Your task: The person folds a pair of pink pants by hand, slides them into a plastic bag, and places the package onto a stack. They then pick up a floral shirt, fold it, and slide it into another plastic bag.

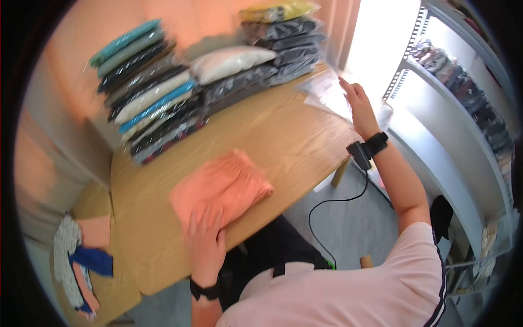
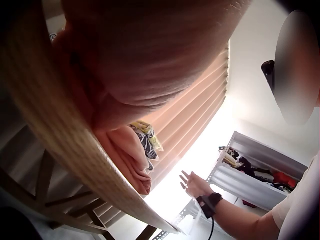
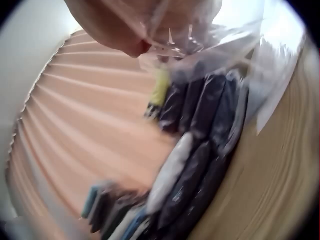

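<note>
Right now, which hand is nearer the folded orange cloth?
Left. The left hand rests on the orange cloth; the right hand is farther off, by the clear plastic bags.

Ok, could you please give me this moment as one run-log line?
left hand: fingers spread on orange garment | right hand: at clear plastic, grip unclear | bagged clothes: stacked on wooden table

- Found at near edge of table (image 1: pixel 294 128): folded garment (image 1: pixel 223 188).
- Noted behind it, toward far left: left stack (image 1: pixel 147 92) of bagged garments.
- Seen just right of that: middle stack (image 1: pixel 234 82), then right stack (image 1: pixel 291 46).
- Observed behind all three: curtain (image 1: pixel 199 22).
- Located at far right end, beside right stack: clear bags (image 1: pixel 327 95).
- Recorded at lower left, on adjoining surface (image 1: pixel 122 286): loose garments (image 1: pixel 95 259).
- Sighted right of table: shelving (image 1: pixel 419 139), with packed items (image 1: pixel 463 84) on it.
</note>
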A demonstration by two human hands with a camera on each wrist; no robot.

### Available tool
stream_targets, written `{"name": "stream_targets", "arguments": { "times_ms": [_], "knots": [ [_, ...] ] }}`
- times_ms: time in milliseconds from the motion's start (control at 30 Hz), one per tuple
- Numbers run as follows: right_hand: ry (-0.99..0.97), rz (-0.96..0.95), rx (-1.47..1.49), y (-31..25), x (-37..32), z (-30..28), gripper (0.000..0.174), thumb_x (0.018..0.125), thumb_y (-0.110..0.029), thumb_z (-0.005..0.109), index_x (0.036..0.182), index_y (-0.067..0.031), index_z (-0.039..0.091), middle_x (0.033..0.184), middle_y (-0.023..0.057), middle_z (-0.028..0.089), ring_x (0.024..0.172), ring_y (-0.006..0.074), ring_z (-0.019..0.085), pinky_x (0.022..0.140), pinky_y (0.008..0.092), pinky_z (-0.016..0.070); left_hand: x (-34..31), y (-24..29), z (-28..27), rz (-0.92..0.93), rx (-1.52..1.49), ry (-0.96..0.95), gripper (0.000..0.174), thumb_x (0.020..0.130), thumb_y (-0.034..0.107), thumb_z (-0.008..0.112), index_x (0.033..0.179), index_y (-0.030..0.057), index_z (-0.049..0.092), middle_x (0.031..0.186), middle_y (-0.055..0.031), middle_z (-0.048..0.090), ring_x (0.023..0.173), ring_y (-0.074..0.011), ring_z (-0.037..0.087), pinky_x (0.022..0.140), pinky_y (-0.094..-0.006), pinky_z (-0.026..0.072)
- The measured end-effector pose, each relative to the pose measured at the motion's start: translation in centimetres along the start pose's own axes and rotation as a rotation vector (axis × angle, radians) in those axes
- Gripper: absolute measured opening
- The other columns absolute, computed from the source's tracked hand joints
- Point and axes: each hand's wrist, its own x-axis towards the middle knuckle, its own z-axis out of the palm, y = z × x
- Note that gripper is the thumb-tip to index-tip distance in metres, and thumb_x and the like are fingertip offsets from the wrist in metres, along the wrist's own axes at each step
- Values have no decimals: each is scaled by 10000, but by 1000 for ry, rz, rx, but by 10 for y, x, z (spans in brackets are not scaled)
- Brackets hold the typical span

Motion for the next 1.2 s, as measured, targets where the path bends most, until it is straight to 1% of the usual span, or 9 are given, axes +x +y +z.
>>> {"name": "stream_targets", "arguments": {
  "times_ms": [67, 233, 300, 433, 767, 833, 933, 1000, 1200],
  "knots": [
    [-142, -70, 128, -41, -40, 50, 200, 999, -228, 392, 879, -79, 450, 1410, 132, 413, 1349, 219, 310, 1092, 380, 219, 1, 1, -5, 6, -29, -23, 473, 808, 154, 609, 1274, 133, 533, 1304, -124, 486, 1280, -373, 343, 1061, -500, 243],
    [-453, -76, -55, -80, -143, 139, 141, 984, -188, 422, 936, -61, 457, 1373, 74, 461, 1067, 91, 439, 940, 261, 329, -5, -9, -1, 20, -73, -24, 434, 896, 202, 537, 1314, 93, 484, 1353, -141, 451, 1305, -365, 322, 1084, -461, 223],
    [-548, -259, 107, -72, -175, 185, 88, 880, -28, 488, 958, 12, 496, 1023, 176, 560, 923, 254, 522, 895, 322, 395, -11, -14, 1, -50, -401, 83, 437, 915, 217, 512, 1325, 76, 465, 1362, -159, 437, 1312, -359, 314, 1089, -452, 217],
    [-776, -61, 201, -75, -230, 246, 74, 840, 0, 508, 907, 23, 531, 917, 185, 557, 767, 324, 540, 819, 381, 444, -25, -16, -19, -73, -733, 402, 447, 969, 237, 420, 1363, 28, 392, 1410, -200, 370, 1347, -331, 267, 1099, -402, 205],
    [-943, -249, 50, -47, -253, 276, 112, 851, 0, 540, 957, 37, 547, 1113, 176, 581, 1054, 280, 559, 853, 349, 444, -43, -41, -12, -343, -782, 341, 400, 992, 259, 395, 1289, 6, 483, 1352, -176, 437, 1253, -226, 410, 1043, -334, 307],
    [-995, -151, 169, -61, -250, 263, 121, 843, -6, 562, 959, 27, 567, 1039, 139, 598, 1030, 246, 565, 854, 335, 444, -38, -38, -13, -656, -1389, 313, 356, 972, 197, 448, 1278, 25, 506, 1216, -133, 545, 1064, -164, 535, 915, -279, 412],
    [-966, 200, 126, -74, -221, 229, 173, 870, -79, 540, 1018, 5, 573, 964, 103, 617, 939, 223, 582, 809, 320, 464, -38, -41, -21, -708, -1248, 316, 359, 929, 87, 497, 1285, 40, 508, 1152, -104, 579, 902, -100, 568, 780, -225, 450],
    [-646, -262, -147, -64, -187, 203, 200, 875, -77, 527, 1057, -6, 571, 914, 78, 622, 894, 188, 584, 778, 293, 469, -48, -62, -24, -745, -1206, 323, 379, 906, 41, 504, 1284, 37, 510, 1166, -93, 577, 853, -88, 560, 754, -218, 450],
    [-350, 122, -390, 0, -130, 167, 342, 882, -247, 600, 1035, 58, 575, 882, 85, 619, 781, 111, 546, 700, 241, 447, -83, -100, -48, -778, -1013, 471, 431, 879, -8, 477, 1300, 76, 509, 842, -60, 627, 656, -46, 496, 560, -194, 396]
  ]
}}
